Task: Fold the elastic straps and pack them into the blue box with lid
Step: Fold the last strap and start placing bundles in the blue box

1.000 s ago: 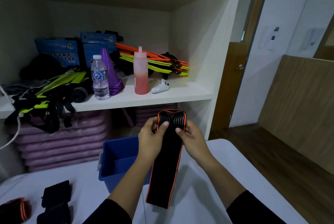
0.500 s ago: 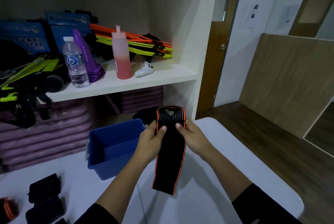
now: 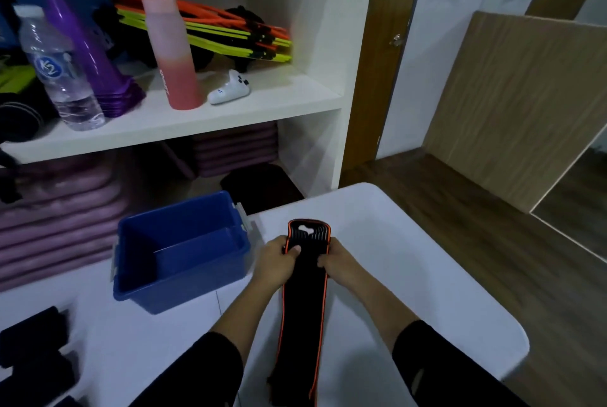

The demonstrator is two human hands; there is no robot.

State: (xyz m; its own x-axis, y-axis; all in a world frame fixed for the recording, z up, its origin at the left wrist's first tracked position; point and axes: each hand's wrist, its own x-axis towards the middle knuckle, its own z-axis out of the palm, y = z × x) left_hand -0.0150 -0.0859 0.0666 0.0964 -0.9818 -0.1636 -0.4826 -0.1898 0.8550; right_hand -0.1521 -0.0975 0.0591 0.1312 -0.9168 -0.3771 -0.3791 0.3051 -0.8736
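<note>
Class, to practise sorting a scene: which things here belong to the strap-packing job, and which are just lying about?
Job: orange-edged strap, held by left hand and right hand; blue box; dark straps lower left.
Lying about: pink bottle, water bottle, purple cones, white controller, purple mats.

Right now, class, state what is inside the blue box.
The blue box shows only bare floor and inner walls, nothing packed inside. Its near wall hides part of the floor.

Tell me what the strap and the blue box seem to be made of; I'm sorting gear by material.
Strap: probably stretchy woven fabric, matte black with orange edging. It lies limp and flat.
Blue box: likely moulded plastic, smooth with a faint sheen. It has thin, stiff walls and rounded corners.
</note>
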